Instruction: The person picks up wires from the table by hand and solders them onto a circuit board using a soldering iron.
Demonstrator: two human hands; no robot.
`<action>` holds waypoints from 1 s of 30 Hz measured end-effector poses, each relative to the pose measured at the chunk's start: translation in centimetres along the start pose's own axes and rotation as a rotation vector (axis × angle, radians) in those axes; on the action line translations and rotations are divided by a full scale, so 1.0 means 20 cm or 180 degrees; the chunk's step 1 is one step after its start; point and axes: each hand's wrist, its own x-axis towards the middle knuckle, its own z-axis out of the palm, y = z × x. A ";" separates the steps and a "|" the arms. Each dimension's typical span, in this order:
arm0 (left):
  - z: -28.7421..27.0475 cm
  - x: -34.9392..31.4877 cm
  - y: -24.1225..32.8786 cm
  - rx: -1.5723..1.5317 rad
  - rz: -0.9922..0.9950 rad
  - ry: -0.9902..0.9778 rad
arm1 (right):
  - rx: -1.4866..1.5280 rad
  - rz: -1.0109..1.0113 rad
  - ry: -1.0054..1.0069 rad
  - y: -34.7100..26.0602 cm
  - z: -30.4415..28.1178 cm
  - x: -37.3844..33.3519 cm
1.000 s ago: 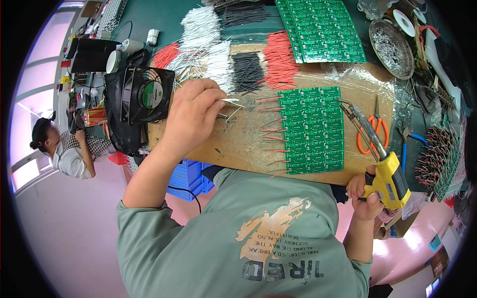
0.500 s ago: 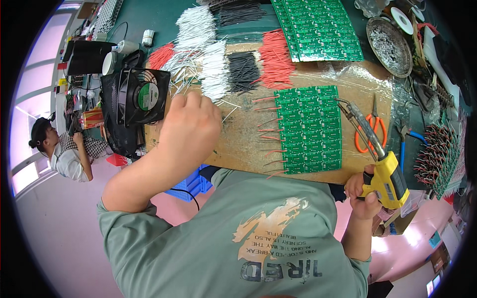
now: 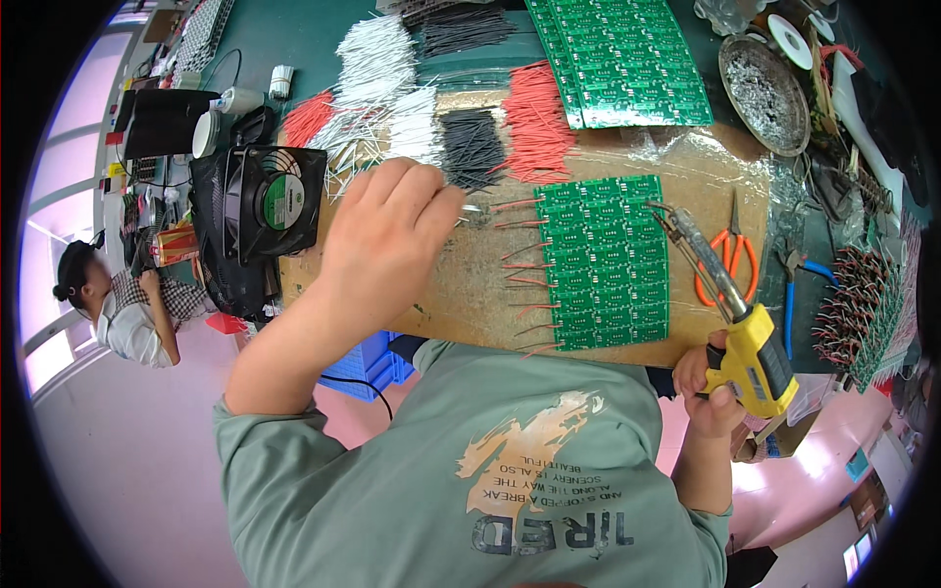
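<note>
My left hand (image 3: 387,235) hovers over the brown board (image 3: 461,294), fingers pinched near thin wire ends beside the bundle of black wires (image 3: 470,147); what it holds is hidden. My right hand (image 3: 711,387) grips a yellow soldering gun (image 3: 750,348) at the board's right edge, its metal tip pointing up toward the green circuit board panel (image 3: 603,260). Several red wires (image 3: 520,265) stick out from the panel's left side.
Bundles of white wires (image 3: 377,59) and red wires (image 3: 534,122) lie at the back, with another green panel (image 3: 618,59). A black fan (image 3: 270,201) stands left. Orange scissors (image 3: 730,255), blue pliers (image 3: 789,294) and a metal dish (image 3: 765,83) lie right. A person (image 3: 118,304) sits far left.
My left hand moved from the board's left part up and right toward the black wire bundle. The right hand with the soldering gun stayed in place.
</note>
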 end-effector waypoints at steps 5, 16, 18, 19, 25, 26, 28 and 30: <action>0.19 0.06 0.06 -0.1132 -0.0120 0.0652 | 0.0080 0.0320 -0.0213 0.00 0.15 -0.01; 0.36 0.07 0.07 -0.1517 -0.0138 0.1008 | -0.1247 0.0474 -0.0460 0.06 0.25 0.02; 0.36 0.07 0.07 -0.1493 -0.0190 0.0997 | -0.1390 0.0477 -0.0468 0.07 0.26 0.02; 0.36 0.07 0.07 -0.1501 -0.0196 0.1000 | -0.1431 0.0472 -0.0453 0.07 0.26 0.02; 0.37 0.07 0.08 -0.1540 -0.0195 0.0980 | -0.1391 0.0386 -0.0304 0.07 0.27 0.02; 0.37 0.07 0.08 -0.1561 -0.0191 0.0983 | -0.1406 0.0463 -0.0339 0.07 0.27 0.02; 0.37 0.07 0.08 -0.1579 -0.0188 0.0987 | -0.1087 0.0407 -0.0305 0.07 0.28 0.02; 0.37 0.07 0.08 -0.1587 -0.0180 0.0972 | -0.1089 0.0467 -0.0372 0.07 0.28 0.03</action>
